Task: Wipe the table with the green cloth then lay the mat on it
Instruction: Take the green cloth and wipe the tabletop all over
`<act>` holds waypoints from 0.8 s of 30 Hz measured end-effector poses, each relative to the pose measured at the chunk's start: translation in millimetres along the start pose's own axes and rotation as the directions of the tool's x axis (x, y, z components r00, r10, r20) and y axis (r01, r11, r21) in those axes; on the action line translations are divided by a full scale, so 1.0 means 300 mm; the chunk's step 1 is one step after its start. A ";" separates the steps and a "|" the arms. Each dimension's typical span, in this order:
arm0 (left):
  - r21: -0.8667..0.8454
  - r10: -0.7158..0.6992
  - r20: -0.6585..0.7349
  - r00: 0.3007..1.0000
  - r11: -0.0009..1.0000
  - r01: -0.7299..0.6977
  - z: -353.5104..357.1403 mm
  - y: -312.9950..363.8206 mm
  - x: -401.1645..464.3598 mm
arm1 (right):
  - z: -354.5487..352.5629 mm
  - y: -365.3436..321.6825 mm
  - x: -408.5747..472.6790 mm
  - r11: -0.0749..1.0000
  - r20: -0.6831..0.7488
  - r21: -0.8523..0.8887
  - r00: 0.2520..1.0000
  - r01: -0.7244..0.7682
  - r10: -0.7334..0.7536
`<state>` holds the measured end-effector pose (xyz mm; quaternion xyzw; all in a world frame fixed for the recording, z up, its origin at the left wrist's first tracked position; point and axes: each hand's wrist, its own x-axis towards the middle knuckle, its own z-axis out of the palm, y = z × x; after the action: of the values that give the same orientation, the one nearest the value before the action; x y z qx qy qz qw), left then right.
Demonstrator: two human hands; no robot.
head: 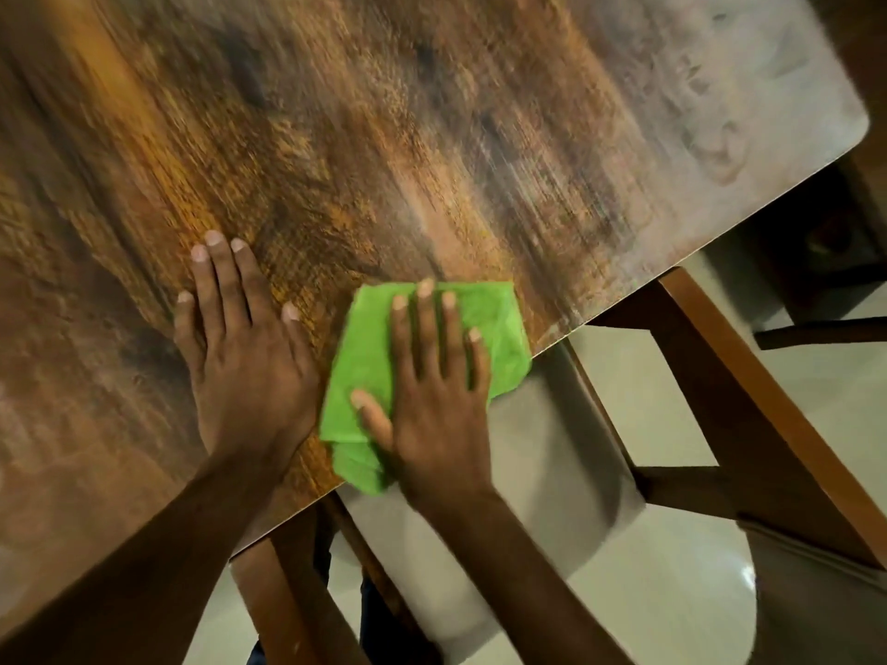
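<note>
Green folded microfibre cloth (pixel 422 371) lies at the near edge of the brown wood-grain tabletop (pixel 432 136), toward five o'clock of the surface, with its lower corners hanging past the rim. Your right hand (pixel 434 400) presses flat on it, fingers straight and spread, clamped on nothing. Your left hand (pixel 245 348) rests flat on bare wood just beside the cloth at its nine o'clock, fingers likewise extended.

Handling judgement: the cloth looks soft, light and limp, so it should bunch or slide off the edge if pressure slackens; keep the palm on its centre, or pinch a folded corner to lift it.

Visibility: the mat is not in view. The tabletop is cut off at nine and twelve o'clock, and the grain is motion-blurred. The pale haze toward two o'clock may be dust or glare; you cannot tell which. Wooden table legs (pixel 749 400) show below.
</note>
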<state>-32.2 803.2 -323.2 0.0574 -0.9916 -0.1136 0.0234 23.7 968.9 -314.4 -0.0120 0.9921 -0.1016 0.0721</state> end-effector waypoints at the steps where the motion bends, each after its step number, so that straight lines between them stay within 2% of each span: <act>1: -0.003 0.001 -0.005 1.000 1.000 -0.001 0.002 0.000 0.000 | 0.013 -0.029 -0.021 0.999 0.005 0.001 0.999 0.033 -0.033; 3: -0.013 0.003 -0.011 1.000 1.000 -0.003 0.006 -0.001 0.001 | 0.010 0.000 -0.019 0.994 0.010 0.008 0.994 0.107 -0.107; 7: -0.026 0.002 -0.010 1.000 1.000 -0.002 0.014 -0.007 0.003 | -0.063 0.220 0.083 0.969 0.018 -0.003 0.969 0.245 -0.245; 10: -0.027 0.002 0.002 1.000 1.000 -0.002 0.014 -0.008 0.003 | -0.128 0.357 0.208 0.980 -0.012 -0.052 0.981 0.193 -0.194; 13: -0.010 -0.009 0.023 1.000 1.000 0.009 0.007 -0.005 0.004 | -0.155 0.370 0.347 0.983 -0.009 -0.067 0.985 0.169 -0.170; 18: -0.005 -0.010 0.065 0.998 1.000 0.010 -0.008 0.005 0.005 | -0.160 0.171 0.638 0.977 0.006 -0.067 0.979 0.204 -0.205; 24: -0.025 -0.040 0.080 0.996 0.999 0.042 -0.006 0.007 0.006 | -0.118 -0.321 0.844 0.881 0.080 -0.079 0.884 0.466 -0.461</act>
<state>-34.2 804.7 -321.0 0.0727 -0.9888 -0.1292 -0.0176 -231.1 872.0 -296.2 -0.2552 0.9617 -0.0675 0.0742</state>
